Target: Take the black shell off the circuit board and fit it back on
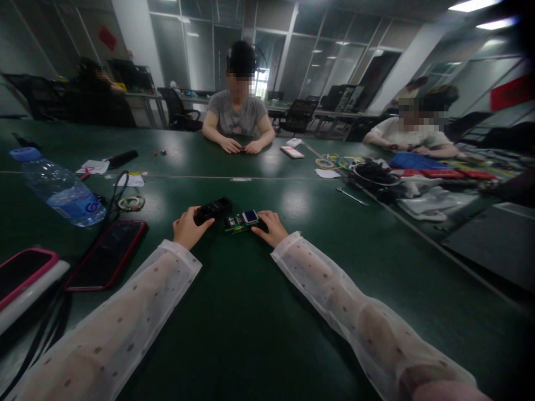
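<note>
My left hand (189,227) grips a black rectangular housing (213,209) by its left end, thumb along the near side and fingers behind. Just right of the housing is a green circuit board (234,224) with a small screen (250,216) on its right part. The right end of this board is held between the thumb and fingers of my right hand (271,228). Board and housing are close together, low over the dark green table (242,312); whether they touch it is unclear. Sheer dotted sleeves cover both my forearms.
To the left are a water bottle (62,186), a red-edged phone (109,253), a pink-edged phone (27,273) and black cables. A wrench (351,196), cables and bags lie right, near a grey laptop-like slab (497,239). A person (238,111) sits opposite; another works at right.
</note>
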{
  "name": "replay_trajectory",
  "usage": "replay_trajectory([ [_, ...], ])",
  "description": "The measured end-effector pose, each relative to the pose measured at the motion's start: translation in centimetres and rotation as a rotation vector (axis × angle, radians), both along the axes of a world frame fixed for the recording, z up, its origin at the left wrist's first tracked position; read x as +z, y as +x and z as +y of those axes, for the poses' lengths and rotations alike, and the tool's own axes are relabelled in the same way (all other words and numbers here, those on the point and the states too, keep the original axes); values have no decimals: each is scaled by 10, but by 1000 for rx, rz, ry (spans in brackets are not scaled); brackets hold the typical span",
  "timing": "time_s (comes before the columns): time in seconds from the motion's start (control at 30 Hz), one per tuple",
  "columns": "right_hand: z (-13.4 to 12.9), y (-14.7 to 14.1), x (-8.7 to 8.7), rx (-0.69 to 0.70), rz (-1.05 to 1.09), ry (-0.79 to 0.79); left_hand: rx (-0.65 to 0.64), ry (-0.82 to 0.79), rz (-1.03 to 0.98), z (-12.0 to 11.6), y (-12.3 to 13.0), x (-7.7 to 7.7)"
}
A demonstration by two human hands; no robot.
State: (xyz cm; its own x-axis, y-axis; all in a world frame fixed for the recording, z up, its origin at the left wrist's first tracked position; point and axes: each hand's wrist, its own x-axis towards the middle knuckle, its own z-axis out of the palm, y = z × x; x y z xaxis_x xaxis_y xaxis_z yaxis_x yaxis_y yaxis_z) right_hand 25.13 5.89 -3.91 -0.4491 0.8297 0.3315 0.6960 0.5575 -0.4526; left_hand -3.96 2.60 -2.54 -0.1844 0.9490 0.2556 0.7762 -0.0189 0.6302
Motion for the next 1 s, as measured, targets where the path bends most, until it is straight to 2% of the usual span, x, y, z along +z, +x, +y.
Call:
replay_trajectory([
  [0.6,-1,-1,0,-12,-9,18,-2,-25,33,-1,1,3],
  [1.0,0,-1,0,-14,-12,11,-7,-6,-40,-4,3,7],
])
